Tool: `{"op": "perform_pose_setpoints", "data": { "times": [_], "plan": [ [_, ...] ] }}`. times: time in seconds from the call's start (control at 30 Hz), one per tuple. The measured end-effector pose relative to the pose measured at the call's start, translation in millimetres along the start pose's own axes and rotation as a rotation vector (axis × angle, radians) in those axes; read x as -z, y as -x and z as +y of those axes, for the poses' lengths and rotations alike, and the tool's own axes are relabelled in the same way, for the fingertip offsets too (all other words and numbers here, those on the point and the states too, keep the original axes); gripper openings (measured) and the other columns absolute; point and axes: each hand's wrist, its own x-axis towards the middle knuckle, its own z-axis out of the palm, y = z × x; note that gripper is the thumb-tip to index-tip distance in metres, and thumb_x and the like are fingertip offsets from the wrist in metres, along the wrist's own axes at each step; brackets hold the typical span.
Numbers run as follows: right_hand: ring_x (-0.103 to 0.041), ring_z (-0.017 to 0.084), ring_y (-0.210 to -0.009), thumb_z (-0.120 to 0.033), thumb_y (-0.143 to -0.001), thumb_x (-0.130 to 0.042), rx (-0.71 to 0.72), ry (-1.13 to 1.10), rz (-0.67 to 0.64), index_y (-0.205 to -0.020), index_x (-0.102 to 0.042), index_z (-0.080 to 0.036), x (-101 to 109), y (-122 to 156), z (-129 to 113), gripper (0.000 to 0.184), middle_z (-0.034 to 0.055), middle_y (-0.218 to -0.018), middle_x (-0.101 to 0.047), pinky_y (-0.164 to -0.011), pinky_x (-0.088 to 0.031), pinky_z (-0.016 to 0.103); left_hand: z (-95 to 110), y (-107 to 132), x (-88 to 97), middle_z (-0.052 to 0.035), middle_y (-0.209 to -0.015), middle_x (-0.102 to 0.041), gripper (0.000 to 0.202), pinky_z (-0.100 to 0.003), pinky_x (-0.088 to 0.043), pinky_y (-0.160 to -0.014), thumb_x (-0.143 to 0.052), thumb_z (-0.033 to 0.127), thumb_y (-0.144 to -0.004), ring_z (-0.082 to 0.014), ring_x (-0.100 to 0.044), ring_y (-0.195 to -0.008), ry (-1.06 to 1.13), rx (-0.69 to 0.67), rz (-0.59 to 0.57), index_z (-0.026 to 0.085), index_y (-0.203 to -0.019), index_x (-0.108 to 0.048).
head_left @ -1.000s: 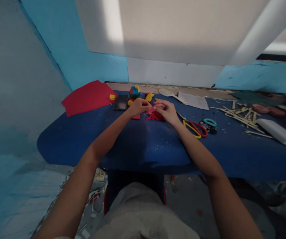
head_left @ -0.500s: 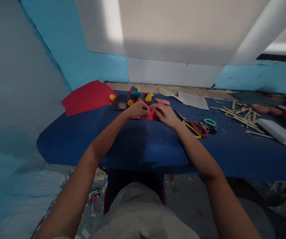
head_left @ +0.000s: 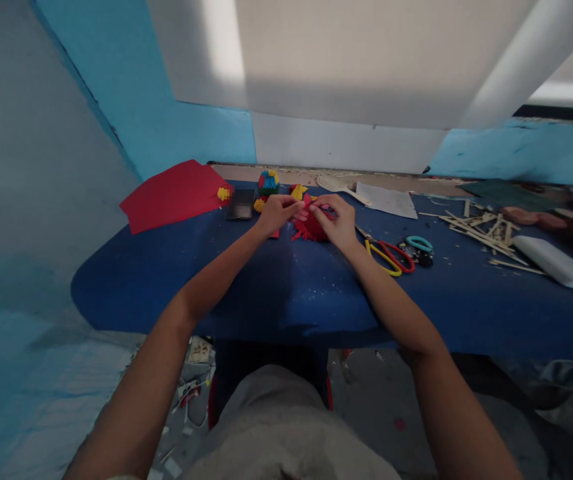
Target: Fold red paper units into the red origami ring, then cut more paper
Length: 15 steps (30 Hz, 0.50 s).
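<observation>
Both my hands meet over a spiky red folded-paper piece [head_left: 308, 229] on the dark blue table [head_left: 286, 293]. My left hand [head_left: 277, 212] is closed in a pinch at the piece's upper left edge. My right hand [head_left: 335, 217] curls over its right side with fingers closed on it. A small flat red paper scrap [head_left: 273, 234] lies just under my left hand. Close behind the hands sit a multicoloured paper ball [head_left: 268, 181] and small yellow folded pieces [head_left: 297, 192].
A red paper sheet [head_left: 172, 193] lies at the back left, a dark phone [head_left: 240, 204] beside it. Yellow, red and teal scissors [head_left: 396, 255] lie right of my hand. Wooden sticks [head_left: 481, 230], a white roll [head_left: 556, 263] and white paper [head_left: 385, 199] are further right. Another person's hand [head_left: 536, 219] rests at far right.
My hands have lifted slightly and shifted back on the table; the red spiky piece shows more between them than half a second ago.
</observation>
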Motion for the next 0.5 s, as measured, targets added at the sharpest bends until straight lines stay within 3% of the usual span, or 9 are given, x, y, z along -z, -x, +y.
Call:
{"op": "perform_pose_setpoints", "data": {
  "times": [0.17,0.37,0.5],
  "plan": [
    [-0.056,0.014,-0.060,-0.045,-0.085,-0.061,-0.197,-0.154,0.080,-0.075,-0.063,-0.022,-6.7,-1.1,-2.8,0.025,-0.0004,-0.067,-0.065,-0.061,-0.045,0.029,-8.3,0.8,-3.2,-0.0068,-0.080,-0.077,0.019,-0.017,-0.053,-0.059,-0.060,0.027,-0.091,-0.0112,-0.072,-0.067,-0.116,-0.168,0.004,0.012,-0.085,-0.069],
    [-0.055,0.013,-0.060,-0.042,-0.082,-0.062,-0.207,-0.136,0.086,-0.074,-0.062,-0.022,-4.8,-0.9,-2.8,0.021,-0.0009,-0.068,-0.065,-0.061,-0.044,0.029,-6.6,4.1,2.0,-0.0020,-0.070,-0.074,0.019,-0.019,-0.048,-0.061,-0.061,0.026,-0.089,-0.0106,-0.067,-0.063,-0.422,-0.366,-0.005,0.014,-0.081,-0.073],
    [-0.056,0.013,-0.060,-0.042,-0.084,-0.062,-0.214,-0.141,0.116,-0.074,-0.060,-0.022,-8.6,1.3,-5.7,0.022,-0.0010,-0.068,-0.064,-0.062,-0.045,0.029,0.4,6.4,0.8,0.0003,-0.062,-0.070,0.014,-0.021,-0.041,-0.060,-0.064,0.018,-0.083,-0.0091,-0.059,-0.056,-0.579,-0.397,0.060,0.014,-0.072,-0.071]
  ]
}}
